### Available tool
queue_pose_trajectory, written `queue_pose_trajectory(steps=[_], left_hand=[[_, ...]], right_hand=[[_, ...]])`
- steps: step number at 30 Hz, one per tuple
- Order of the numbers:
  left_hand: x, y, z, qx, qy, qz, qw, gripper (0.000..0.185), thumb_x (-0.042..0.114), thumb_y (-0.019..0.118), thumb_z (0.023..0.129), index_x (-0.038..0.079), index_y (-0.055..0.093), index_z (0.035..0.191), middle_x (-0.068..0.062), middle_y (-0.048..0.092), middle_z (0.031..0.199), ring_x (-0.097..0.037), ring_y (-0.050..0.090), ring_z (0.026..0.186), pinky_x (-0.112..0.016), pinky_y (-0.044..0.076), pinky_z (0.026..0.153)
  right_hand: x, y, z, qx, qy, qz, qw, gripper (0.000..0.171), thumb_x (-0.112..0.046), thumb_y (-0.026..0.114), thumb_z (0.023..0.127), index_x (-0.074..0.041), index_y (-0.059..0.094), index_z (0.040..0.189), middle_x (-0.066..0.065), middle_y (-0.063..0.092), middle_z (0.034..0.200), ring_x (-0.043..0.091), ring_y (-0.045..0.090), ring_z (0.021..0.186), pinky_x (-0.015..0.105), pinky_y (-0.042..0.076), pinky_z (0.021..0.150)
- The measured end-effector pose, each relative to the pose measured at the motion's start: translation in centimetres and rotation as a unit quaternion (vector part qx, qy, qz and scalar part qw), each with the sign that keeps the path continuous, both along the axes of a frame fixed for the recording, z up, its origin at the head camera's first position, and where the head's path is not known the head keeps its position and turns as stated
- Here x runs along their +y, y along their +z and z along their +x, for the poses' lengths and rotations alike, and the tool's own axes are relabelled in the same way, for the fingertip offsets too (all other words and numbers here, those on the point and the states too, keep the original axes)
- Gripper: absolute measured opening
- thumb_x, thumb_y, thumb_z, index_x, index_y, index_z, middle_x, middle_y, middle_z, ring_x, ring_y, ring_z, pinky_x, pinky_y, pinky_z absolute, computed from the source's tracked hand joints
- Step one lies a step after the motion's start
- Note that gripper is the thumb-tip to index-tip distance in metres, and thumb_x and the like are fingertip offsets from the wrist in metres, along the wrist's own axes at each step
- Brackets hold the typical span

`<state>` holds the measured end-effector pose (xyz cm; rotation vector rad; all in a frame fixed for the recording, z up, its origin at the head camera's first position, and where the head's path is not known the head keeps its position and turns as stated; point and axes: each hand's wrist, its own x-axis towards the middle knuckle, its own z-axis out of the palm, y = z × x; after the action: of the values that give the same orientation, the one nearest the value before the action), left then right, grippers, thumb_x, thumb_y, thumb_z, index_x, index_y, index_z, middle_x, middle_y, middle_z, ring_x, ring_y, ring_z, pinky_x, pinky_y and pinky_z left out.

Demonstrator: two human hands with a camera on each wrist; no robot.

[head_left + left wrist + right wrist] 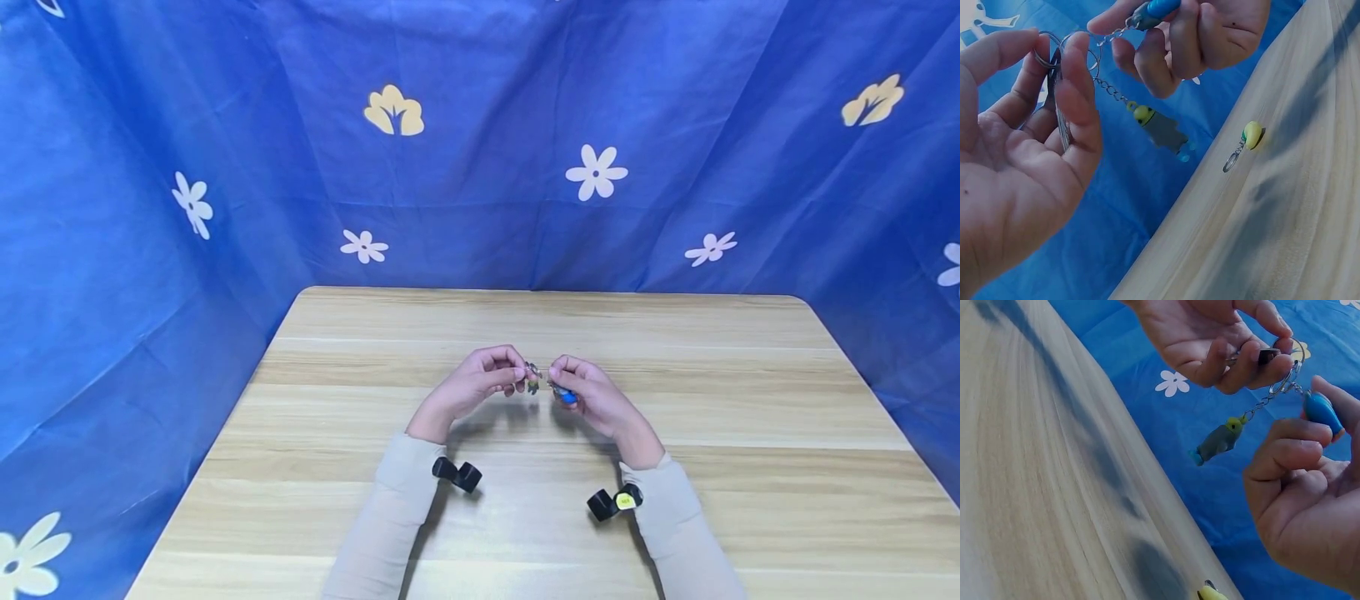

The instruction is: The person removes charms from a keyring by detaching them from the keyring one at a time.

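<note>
Above the tabletop, my left hand point(480, 379) pinches a metal key ring point(1304, 351) between thumb and fingertips. Flat metal keys point(1060, 119) lie against its fingers, partly hidden. From the rings, a short chain carries a small grey figure charm point(1161, 130) with a yellow head and light blue feet, hanging free between the hands. My right hand point(596, 400) grips a blue charm point(1321, 414) between thumb and curled fingers; its chain point(1112, 36) runs to the rings at the left fingertips.
A yellow charm point(1252, 134) with a green part and its own split ring point(1230, 163) lies on the wooden table point(360, 333). Blue flowered cloth point(480, 167) hangs behind and beside the table. Black wrist cameras point(457, 475) sit on both sleeves.
</note>
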<state>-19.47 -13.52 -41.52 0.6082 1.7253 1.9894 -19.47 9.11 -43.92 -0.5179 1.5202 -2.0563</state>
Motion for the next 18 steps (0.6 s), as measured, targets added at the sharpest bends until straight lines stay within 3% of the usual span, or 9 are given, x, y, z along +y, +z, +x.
queue_pose_trajectory(steps=[9,18], left_hand=[[0.15,-0.55,-0.16,0.013,-0.003,0.0,0.9999,0.014,0.003,0.054,0.093,0.015,0.062,0.092,0.005,0.068,0.089,-0.009,0.059,0.078,-0.02,0.046,0.071],[0.25,-0.69,-0.37,0.02,0.014,-0.022,0.9994,0.016,0.003,0.059,0.092,0.017,0.066,0.089,0.004,0.069,0.086,-0.01,0.061,0.076,-0.02,0.047,0.069]], right_hand=[[-0.18,-0.29,0.05,0.001,0.022,0.064,0.998,0.011,-0.019,0.052,0.099,-0.015,0.062,0.099,-0.012,0.051,0.065,0.001,0.043,0.055,0.015,0.036,0.052],[-0.24,-0.29,-0.04,-0.013,0.02,0.027,0.999,0.013,-0.017,0.052,0.099,-0.019,0.064,0.102,-0.012,0.054,0.069,0.0,0.045,0.055,0.016,0.039,0.053]])
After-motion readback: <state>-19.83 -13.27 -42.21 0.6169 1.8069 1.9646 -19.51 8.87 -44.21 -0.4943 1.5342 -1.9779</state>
